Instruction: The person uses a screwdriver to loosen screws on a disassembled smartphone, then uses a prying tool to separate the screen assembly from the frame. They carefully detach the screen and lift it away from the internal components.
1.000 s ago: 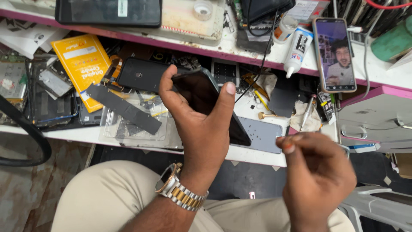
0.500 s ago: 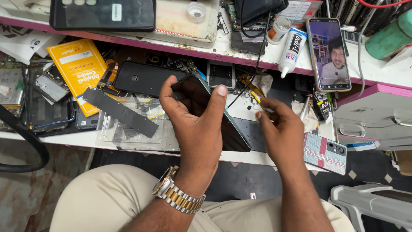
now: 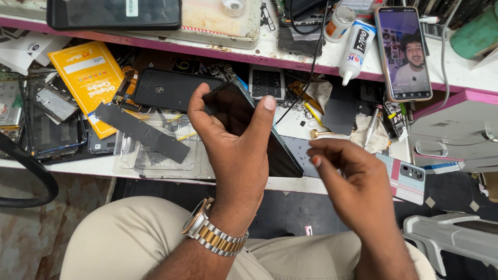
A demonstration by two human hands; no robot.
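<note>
My left hand [image 3: 238,155] grips a dark smartphone [image 3: 282,155] by its edges, screen side up and tilted, over the front of the workbench. A metal watch [image 3: 212,233] sits on that wrist. My right hand [image 3: 353,181] hovers just right of the phone's lower end, fingertips pinched together; whether something tiny is between them cannot be told. It does not touch the phone.
The white bench [image 3: 155,173] holds a black phone back cover [image 3: 168,88], a yellow packet [image 3: 88,78], a black strip [image 3: 140,132], a clear tray [image 3: 155,153] and a patterned phone [image 3: 407,179]. On the pink-edged shelf stand a glue bottle [image 3: 358,46] and a lit phone [image 3: 403,52].
My right hand first rose to the phone's right edge, then drew back down and right with pinched fingers. The left hand kept its hold on the phone.
</note>
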